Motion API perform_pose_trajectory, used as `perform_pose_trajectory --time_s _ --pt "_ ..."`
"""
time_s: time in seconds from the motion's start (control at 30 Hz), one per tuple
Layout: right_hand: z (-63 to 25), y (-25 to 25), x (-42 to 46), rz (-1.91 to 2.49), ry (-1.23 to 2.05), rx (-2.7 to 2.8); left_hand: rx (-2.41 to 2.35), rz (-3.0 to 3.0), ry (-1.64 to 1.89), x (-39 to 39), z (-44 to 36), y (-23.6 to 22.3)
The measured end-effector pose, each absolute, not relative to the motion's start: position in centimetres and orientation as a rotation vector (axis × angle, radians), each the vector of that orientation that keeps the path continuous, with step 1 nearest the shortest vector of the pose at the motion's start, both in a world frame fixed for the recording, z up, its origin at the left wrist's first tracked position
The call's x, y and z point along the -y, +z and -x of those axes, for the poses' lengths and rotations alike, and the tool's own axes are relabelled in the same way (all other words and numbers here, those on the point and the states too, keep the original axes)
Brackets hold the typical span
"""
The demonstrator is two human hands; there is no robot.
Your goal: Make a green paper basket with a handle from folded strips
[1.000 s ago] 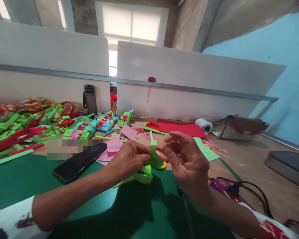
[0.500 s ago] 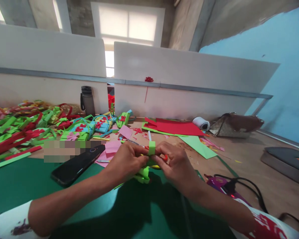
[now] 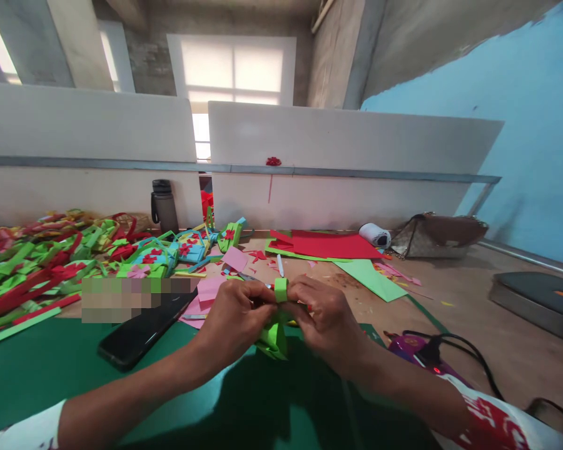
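Note:
Between my two hands is a green folded paper piece (image 3: 273, 340), made of strips, with a short band standing up in the middle. My left hand (image 3: 237, 312) pinches it from the left with thumb and forefinger. From the right, my right hand (image 3: 321, 312) pinches the same piece, close to the band. The fingers hide much of how the strips join. Just behind the hands lie pink paper squares (image 3: 210, 290) and a white pen-like stick (image 3: 280, 265); a bit of red shows beside the right fingers.
A black phone (image 3: 141, 334) rests on the green mat (image 3: 182, 412). Coloured paper strips (image 3: 32, 269) are heaped left, near small paper bags (image 3: 187, 245) and a bottle (image 3: 164, 206). Red sheets (image 3: 328, 244), a handbag (image 3: 443, 236) and a purple power strip (image 3: 410, 347) with cables stand right.
The view has tilted up a little, so everything sits lower. Both hands keep their pinch on the green paper piece, whose hanging part has turned slightly.

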State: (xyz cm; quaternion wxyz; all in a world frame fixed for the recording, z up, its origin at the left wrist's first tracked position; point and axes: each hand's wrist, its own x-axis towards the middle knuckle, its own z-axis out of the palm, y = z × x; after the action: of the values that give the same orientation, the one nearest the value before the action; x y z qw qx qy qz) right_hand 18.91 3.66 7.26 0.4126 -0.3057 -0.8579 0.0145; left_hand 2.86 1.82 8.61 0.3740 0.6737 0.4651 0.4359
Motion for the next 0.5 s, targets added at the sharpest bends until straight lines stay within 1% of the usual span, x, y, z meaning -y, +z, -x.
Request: perform_pose_trajectory --time_s 0.2,0.4,0.5 --pt "-18.9 7.42 -3.55 0.745 -0.107 2.17 -1.25 -1.728 1.098 -1.85 -2.84 8.41" --pt "-18.88 7.22 -3.5 0.779 -0.14 2.182 -1.212 -1.76 1.05 -1.77 -2.87 8.34" --pt "-18.89 7.15 -3.36 0.825 -0.116 2.172 -1.213 -1.759 1.085 -1.81 -2.85 8.09"
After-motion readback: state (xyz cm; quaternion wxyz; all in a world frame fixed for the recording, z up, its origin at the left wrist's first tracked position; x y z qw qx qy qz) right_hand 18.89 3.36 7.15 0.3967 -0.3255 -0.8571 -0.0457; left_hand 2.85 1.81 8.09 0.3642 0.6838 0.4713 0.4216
